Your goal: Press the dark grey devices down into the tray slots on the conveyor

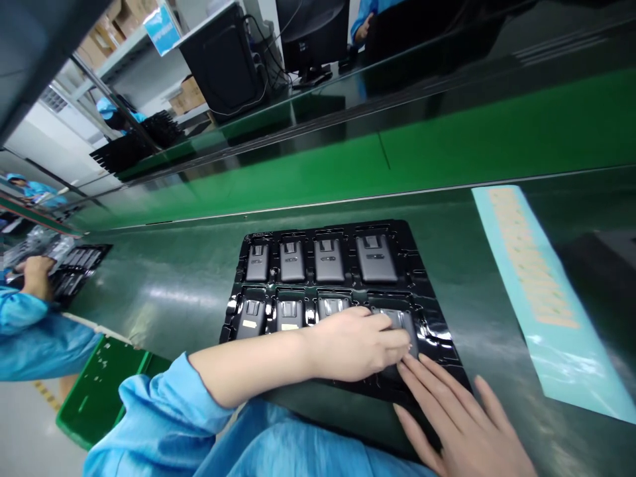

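Observation:
A black plastic tray (437, 315) lies in front of me with two rows of grey, box-shaped devices with clips, such as this far-row device (376, 258). My left hand (360, 341) reaches across the near row, its fingers curled and pinched together on the rightmost near device (403, 321). What the fingertips hold, if anything, is hidden. My right hand (462, 424) lies with fingers stretched out, its fingertips at the same device's near edge beside my left fingertips. Small pale labels show on two near-row devices at the left.
A light-blue backing sheet of orange stickers (534, 265) lies right of the tray on the green bench (183, 265). A green crate (102, 391) stands low at left. A co-worker's hand (37, 275) is at another tray further left. A raised ledge with a monitor (313, 40) runs behind.

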The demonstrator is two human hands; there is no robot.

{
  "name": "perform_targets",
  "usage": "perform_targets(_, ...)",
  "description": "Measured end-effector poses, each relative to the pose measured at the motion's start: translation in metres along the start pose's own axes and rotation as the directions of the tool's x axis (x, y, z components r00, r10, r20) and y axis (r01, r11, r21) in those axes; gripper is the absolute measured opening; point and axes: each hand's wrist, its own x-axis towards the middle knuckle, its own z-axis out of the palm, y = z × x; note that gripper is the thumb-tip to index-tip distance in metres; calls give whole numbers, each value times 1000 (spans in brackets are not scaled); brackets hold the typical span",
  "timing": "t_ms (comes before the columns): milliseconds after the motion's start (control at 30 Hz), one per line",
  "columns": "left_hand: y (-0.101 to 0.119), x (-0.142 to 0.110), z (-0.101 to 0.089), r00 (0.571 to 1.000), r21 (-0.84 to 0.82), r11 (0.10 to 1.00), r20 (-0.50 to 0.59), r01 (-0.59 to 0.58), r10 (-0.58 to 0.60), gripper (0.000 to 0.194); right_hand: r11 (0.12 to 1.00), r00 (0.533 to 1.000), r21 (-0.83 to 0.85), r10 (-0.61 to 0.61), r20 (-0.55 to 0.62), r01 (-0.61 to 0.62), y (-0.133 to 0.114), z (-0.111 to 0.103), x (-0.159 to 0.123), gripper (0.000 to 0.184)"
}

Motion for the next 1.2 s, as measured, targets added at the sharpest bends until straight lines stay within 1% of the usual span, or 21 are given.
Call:
perform_targets(133, -7, 2, -5, 998, -69, 998, 67, 4, 1, 34, 1000, 1000, 24, 3, -17, -2, 0, 0, -1, 32)
perform_targets(267, -12, 6, -12, 992, -136, 991, 125, -4, 21, 33, 997, 998, 60, 55, -14, -54, 1, 1, -5, 31)
perform_targets(300, -13, 7, -13, 990, -156, 988, 133, -19, 40, 32, 996, 998, 66, 62, -10, -61, 1, 1, -6, 30)
perform_targets(367, -14, 8, -13, 984, -218, 974, 145, -65, 99, 32, 996, 999, 89, 32, -6, -31, 4, 1, -8, 29)
perform_targets(467, -15, 7, -9, 981, -311, 945, 125, -101, 146, 32, 993, 999, 115, -21, -25, 24, 8, 1, -10, 31)
perform_targets(533, -18, 8, -6, 988, -364, 928, 93, -81, 123, 32, 993, 999, 117, -26, -36, 30, 9, 1, -9, 33)
perform_targets(600, -21, 12, -4, 994, -405, 914, 81, -37, 76, 33, 992, 999, 123, -25, -44, 30, 10, 1, -9, 33)
perform_targets(667, -24, 20, -3, 995, -401, 916, 98, 11, 31, 33, 989, 998, 141, -30, -54, 38, 10, 2, -10, 33)
perform_targets(733, -26, 29, -3, 991, -366, 930, 129, 30, 19, 32, 986, 997, 163, -34, -69, 45, 11, 3, -12, 32)
perform_targets(833, -27, 39, -3, 982, -347, 938, 178, 9, 57, 29, 979, 997, 195, -42, -71, 55, 15, 5, -16, 32)
perform_targets(967, -29, 46, -3, 972, -342, 940, 218, -11, 91, 28, 973, 996, 221, -57, -72, 71, 16, 8, -20, 34)
perform_targets(1000, -29, 46, -3, 970, -342, 939, 222, -19, 100, 28, 971, 996, 231, -42, -79, 59, 15, 8, -20, 34)
perform_targets(1067, -31, 47, -2, 968, -348, 936, 216, -42, 124, 29, 959, 993, 281, 73, -89, -45, 9, 9, -19, 36)
perform_targets(1100, -31, 47, -2, 969, -352, 935, 208, -53, 133, 29, 939, 984, 323, 154, -90, -118, 6, 9, -18, 37)
perform_targets(1167, -32, 47, -1, 971, -348, 935, 191, -68, 142, 31, 878, 949, 406, 308, -72, -254, -1, 10, -17, 42)
perform_targets(1200, -32, 47, -1, 972, -340, 937, 184, -74, 144, 31, 850, 934, 436, 353, -58, -294, -4, 10, -16, 44)
